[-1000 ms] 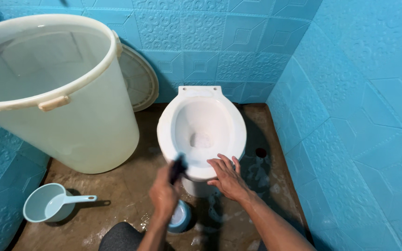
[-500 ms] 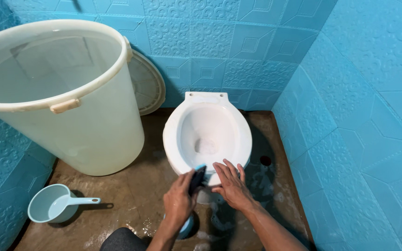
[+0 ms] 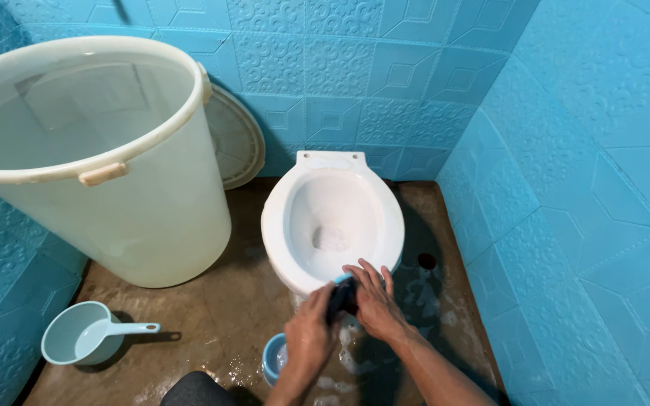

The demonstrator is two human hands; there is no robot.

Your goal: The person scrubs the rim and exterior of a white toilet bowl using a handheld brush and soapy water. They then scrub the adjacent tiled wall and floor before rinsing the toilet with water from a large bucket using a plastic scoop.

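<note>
A white toilet bowl (image 3: 331,218) without a seat stands against the blue tiled back wall. My left hand (image 3: 310,333) grips a dark scrub brush (image 3: 340,297) with a light blue edge, pressed against the bowl's front rim. My right hand (image 3: 374,299) lies flat on the front of the bowl just right of the brush, fingers spread and touching the rim. A small blue bowl (image 3: 274,359) sits on the wet floor beneath my left wrist, partly hidden.
A large cream plastic bin (image 3: 107,210) fills the left side, with a round lid (image 3: 236,143) leaning on the wall behind it. A pale blue dipper (image 3: 84,338) lies on the brown wet floor. A floor drain (image 3: 426,261) sits right of the toilet. Blue walls close in.
My left hand has carried the brush rightward along the front rim until it meets my right hand. The small blue bowl beneath it shows more. The right hand stayed put.
</note>
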